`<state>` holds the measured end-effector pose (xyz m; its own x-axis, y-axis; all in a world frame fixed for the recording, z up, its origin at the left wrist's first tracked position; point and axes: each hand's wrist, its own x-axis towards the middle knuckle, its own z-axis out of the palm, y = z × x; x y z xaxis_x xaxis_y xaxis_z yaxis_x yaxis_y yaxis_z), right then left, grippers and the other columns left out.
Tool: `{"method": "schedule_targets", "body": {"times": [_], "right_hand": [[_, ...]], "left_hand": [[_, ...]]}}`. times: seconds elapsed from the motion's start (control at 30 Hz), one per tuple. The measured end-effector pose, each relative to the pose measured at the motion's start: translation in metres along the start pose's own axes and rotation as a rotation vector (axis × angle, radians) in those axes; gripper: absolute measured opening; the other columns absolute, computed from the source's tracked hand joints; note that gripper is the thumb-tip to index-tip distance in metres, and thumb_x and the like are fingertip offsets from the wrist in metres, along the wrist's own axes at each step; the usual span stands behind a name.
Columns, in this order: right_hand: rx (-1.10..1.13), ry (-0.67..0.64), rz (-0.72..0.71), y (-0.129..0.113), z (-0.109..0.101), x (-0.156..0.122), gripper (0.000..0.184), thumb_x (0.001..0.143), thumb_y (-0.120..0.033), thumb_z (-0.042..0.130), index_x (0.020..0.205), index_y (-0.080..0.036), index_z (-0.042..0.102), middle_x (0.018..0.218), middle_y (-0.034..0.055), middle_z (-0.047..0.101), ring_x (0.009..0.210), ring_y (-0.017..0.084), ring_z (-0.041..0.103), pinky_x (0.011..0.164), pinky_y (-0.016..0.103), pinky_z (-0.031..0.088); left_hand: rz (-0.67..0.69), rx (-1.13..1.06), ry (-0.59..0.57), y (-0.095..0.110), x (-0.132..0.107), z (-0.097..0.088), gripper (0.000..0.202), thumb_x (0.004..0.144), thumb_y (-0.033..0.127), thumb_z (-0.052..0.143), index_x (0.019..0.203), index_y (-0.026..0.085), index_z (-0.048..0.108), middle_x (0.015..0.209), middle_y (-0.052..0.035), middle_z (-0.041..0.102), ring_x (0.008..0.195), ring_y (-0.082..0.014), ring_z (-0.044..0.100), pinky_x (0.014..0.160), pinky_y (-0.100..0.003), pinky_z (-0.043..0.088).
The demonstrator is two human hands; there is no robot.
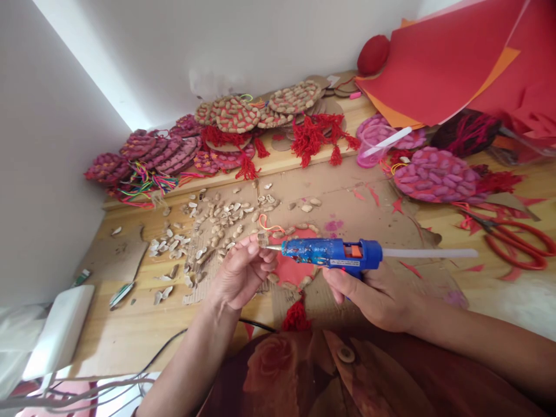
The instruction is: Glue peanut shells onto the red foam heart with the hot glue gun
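Note:
My right hand (382,295) is wrapped round a blue hot glue gun (313,250), with a pale glue stick (430,253) jutting from its rear. My left hand (243,269) pinches a peanut shell (262,239) against the metal nozzle. Beneath the gun lies a red disc (295,273) edged with peanut shells; the gun and my fingers hide part of it. An orange cord loop (267,223) sits at its top, and a red tassel (296,315) hangs from its near edge.
Loose peanut shells (234,214) are scattered left on cardboard (347,191). Finished peanut discs (238,114) are piled along the back. Red-handled scissors (516,243), a pink cup (371,152) and red paper (447,63) lie right. A black cable (167,341) runs in front.

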<state>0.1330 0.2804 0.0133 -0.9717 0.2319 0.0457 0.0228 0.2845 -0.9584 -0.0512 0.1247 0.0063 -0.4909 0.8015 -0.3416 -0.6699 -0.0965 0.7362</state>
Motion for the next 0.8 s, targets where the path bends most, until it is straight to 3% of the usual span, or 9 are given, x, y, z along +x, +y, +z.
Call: {"method": "schedule_targets", "body": {"times": [0.57,0.7,0.8], "right_hand": [[-0.032,0.033,-0.055,-0.002,0.0,0.001,0.031,0.102,-0.032,0.049,0.073,-0.022,0.05,0.065,-0.0029,0.051,0.059,0.013,0.05,0.057,0.029,0.04],[-0.008,0.112,0.017,0.001,0.002,0.005,0.035,0.102,-0.04,0.05,0.072,-0.021,0.054,0.063,-0.0018,0.055,0.059,0.013,0.054,0.057,0.028,0.042],[0.164,0.21,0.166,0.008,0.004,0.012,0.042,0.1,-0.055,0.048,0.081,-0.02,0.059,0.065,0.0001,0.059,0.057,0.014,0.057,0.05,0.027,0.043]], "left_hand": [[0.021,-0.037,-0.005,0.001,0.001,-0.004,0.039,0.063,0.036,0.093,0.066,0.015,0.06,0.063,0.0039,0.047,0.06,-0.0072,0.044,0.053,-0.017,0.038],[0.101,0.034,-0.031,0.012,0.001,-0.011,0.036,0.066,0.035,0.091,0.063,0.016,0.061,0.063,0.0037,0.048,0.061,-0.0079,0.047,0.054,-0.017,0.04],[0.206,0.261,0.007,0.024,0.002,-0.016,0.031,0.065,0.038,0.091,0.067,0.016,0.068,0.062,0.0022,0.056,0.06,-0.009,0.051,0.055,-0.02,0.044]]}}
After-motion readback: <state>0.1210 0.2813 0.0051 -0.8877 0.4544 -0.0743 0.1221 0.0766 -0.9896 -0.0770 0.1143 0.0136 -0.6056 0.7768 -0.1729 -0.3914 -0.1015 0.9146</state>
